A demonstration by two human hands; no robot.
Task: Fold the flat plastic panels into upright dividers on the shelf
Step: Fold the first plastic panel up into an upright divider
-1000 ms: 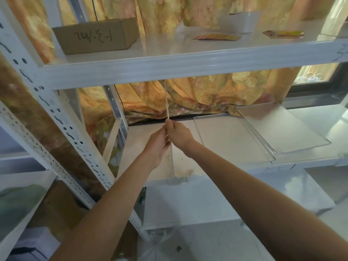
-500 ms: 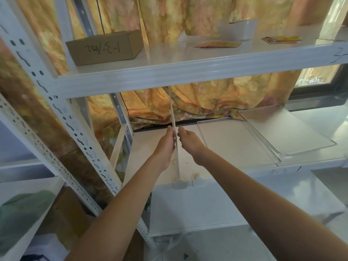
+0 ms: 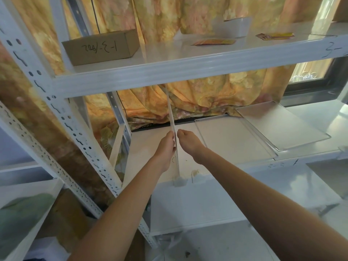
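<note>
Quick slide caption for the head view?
An upright plastic divider stands on the shelf between left hand and right hand; two flat panels lie to its right.

Clear panel (image 3: 171, 113) stands upright on shelf (image 3: 145, 157); flat panels (image 3: 231, 142) (image 3: 282, 125) rightward.

Bright diffuse daylight. Source: window (image 3: 310, 72) upper right, blown out; curtain (image 3: 207, 98) at rear backlit, glowing orange. Shadows faint, soft-edged; space under upper shelf (image 3: 169, 72) slightly dimmer. Pale sheen on flat panels (image 3: 282, 127) at right. Wide-angle distortion bends uprights (image 3: 58, 108) at left edge. Centre sharp; forearms (image 3: 282, 213) near bottom edge soft, possibly out of focus.
</note>
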